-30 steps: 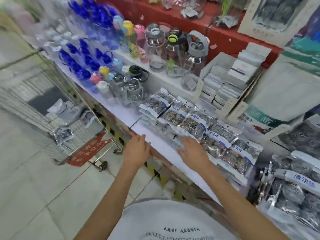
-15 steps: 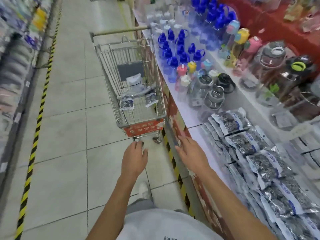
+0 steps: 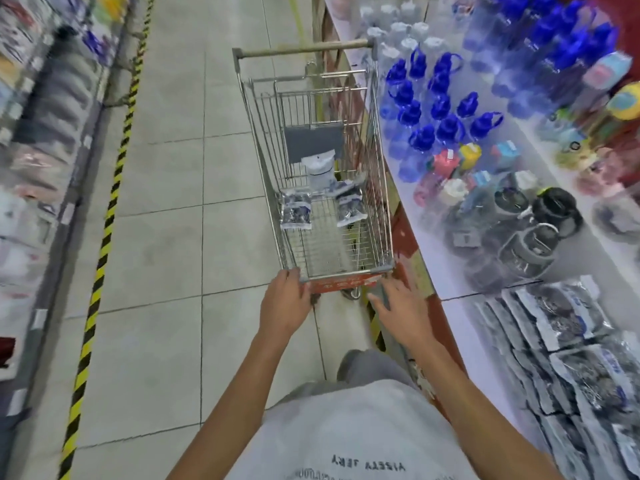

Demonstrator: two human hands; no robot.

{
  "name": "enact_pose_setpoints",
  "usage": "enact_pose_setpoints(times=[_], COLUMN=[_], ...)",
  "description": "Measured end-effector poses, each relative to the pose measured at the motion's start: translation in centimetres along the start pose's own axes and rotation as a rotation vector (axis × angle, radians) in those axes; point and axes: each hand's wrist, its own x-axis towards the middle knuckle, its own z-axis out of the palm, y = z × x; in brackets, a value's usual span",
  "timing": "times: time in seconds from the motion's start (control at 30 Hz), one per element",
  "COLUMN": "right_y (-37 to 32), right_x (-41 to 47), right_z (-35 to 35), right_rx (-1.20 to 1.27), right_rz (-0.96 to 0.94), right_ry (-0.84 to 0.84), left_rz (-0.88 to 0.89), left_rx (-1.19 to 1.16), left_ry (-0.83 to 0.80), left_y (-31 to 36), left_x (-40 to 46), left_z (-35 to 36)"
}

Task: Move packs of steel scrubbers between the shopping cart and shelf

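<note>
Hands: my left hand [image 3: 285, 303] touches the cart's [image 3: 346, 271] near rim; my right hand [image 3: 401, 308] is spread just short, holding nothing.
Packs: scrubber packs [image 3: 296, 209] lie straight ahead in the cart, frame middle, left hand nearer; more packs sit on the shelf [image 3: 460, 327], lower right.

Shopping cart [image 3: 263, 140], wire, stands mid-frame beside the shelf [image 3: 457, 327]. Three scrubber packs [image 3: 295, 213] lie in its basket. Further packs [image 3: 568, 317] lie overlapped in rows on the shelf, lower right.

Shirt [image 3: 349, 434]: print reads mirrored/inverted, approx "AIZETA JERY". Cart plate [image 3: 341, 283], pack labels: illegible.
</note>
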Motion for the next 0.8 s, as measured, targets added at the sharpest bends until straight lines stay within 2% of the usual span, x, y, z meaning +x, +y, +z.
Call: enact_pose_setpoints(times=[0.27,0.5,0.67,0.8], right_y=[-0.4,-1.5,-1.3,0.1], right_x=[12.4,27.6,38.2,45.1], right_z=[1.0,-0.3,0.7,4.0], right_rx=[0.069,0.001,0.106,0.213], right_rz=[0.090,0.078,0.210,0.305], right_ry=[-0.152,-0.278,-0.323,-0.333], left_rz=[-0.003,-0.166,-0.251,-0.334], left_rx=[0.031,0.047,0.011,-0.031], left_ry=[-0.077,-0.275,-0.346,-0.398], left_y=[-0.6,-1.0,-2.0,-4.6], left_x=[12.4,21.5,29.5,37.2], left_z=[1.1,2.9,4.3,7.1])
